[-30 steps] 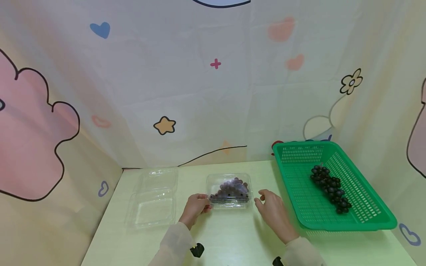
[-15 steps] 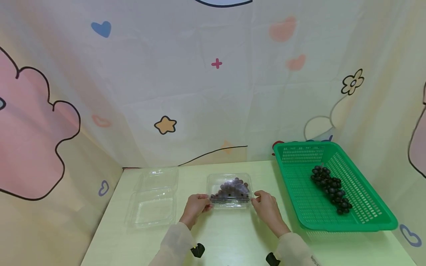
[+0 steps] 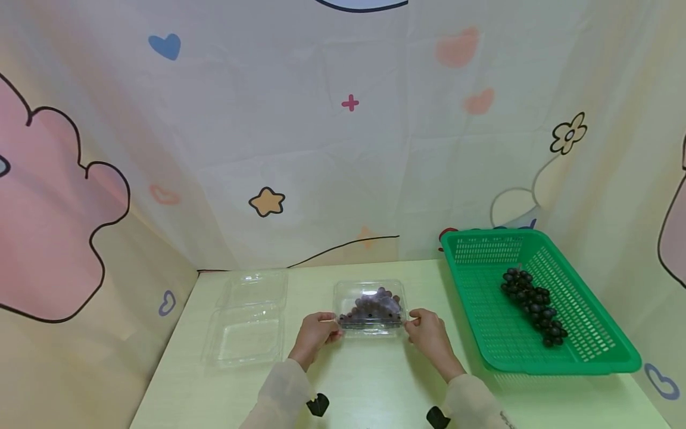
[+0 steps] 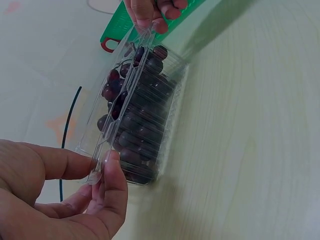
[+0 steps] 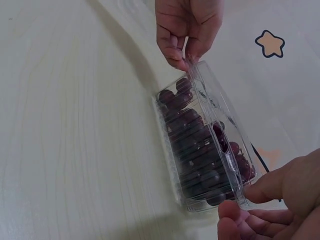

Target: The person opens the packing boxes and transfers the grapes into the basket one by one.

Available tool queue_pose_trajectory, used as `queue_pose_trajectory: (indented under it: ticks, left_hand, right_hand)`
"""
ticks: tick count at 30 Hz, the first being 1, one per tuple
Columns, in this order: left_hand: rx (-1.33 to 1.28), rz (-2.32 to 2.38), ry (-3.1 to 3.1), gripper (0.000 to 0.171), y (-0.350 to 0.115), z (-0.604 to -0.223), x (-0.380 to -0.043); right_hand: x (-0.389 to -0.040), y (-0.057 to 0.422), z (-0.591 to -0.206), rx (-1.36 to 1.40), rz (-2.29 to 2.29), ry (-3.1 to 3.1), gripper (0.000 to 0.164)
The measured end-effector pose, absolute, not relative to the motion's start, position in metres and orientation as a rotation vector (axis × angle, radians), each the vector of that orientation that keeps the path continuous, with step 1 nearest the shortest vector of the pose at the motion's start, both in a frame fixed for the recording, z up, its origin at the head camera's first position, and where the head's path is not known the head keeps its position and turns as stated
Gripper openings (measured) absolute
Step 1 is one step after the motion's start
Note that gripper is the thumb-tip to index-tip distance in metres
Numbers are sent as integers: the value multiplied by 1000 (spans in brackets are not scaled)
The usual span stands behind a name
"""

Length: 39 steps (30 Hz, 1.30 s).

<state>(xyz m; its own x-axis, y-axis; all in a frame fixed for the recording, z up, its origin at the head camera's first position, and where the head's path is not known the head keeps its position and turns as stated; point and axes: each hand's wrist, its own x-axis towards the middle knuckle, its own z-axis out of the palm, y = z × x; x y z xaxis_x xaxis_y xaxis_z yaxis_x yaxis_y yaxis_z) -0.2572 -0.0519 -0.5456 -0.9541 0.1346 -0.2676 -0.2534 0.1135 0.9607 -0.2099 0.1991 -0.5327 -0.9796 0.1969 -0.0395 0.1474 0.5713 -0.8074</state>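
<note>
"Between the two hands, what've we got?"

"Clear clamshell box (image 3: 349, 293), lid down over dark purple grapes (image 3: 377, 307). Looks set on the worktop (image 3: 370, 381)."

"Left hand?"

"Left hand (image 3: 314, 337): thumb and fingers nearly together, pinching the rim at the box's near left corner."

"Right?"

"Right hand (image 3: 430, 338): same deal, pinch on the near right corner. Just the thin plastic edge in each grip; both wrist views agree."

"Out to the left of the left hand?"

"Second clear container (image 3: 245, 341), unfolded, two halves lying one behind the other. Apart from the hand."

"Right of the right hand?"

"Green basket (image 3: 563, 365), slotted walls, one dark grape bunch (image 3: 533, 305) lying inside on a slant. Apart from the hand too."

"Surface?"

"Pale, yellow-green tint, fine wood grain up close. Soft shadows by both hands, bright glare between the sleeves (image 3: 278, 387)."

"Room past the hands?"

"Printed cloth (image 3: 300, 131) hung along the worktop's far edge and round both sides, faint creases. Beyond the left hand: orange star (image 3: 267, 202), blue heart (image 3: 165, 46) higher up. Far left, pink cloud shape (image 3: 59, 226), black outline. Beyond the right hand, above the basket: tan flower (image 3: 560, 143). Red cross (image 3: 351, 103) up the middle."
</note>
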Motion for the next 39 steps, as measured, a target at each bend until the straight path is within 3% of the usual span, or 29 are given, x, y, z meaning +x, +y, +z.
queue_pose_trajectory:
  ticks: [39]
  left_hand:
    - [-46, 1842, 2119, 43, -61, -541, -234]
  right_hand:
    - [-192, 207, -534, -358, 1743, -2734, 36]
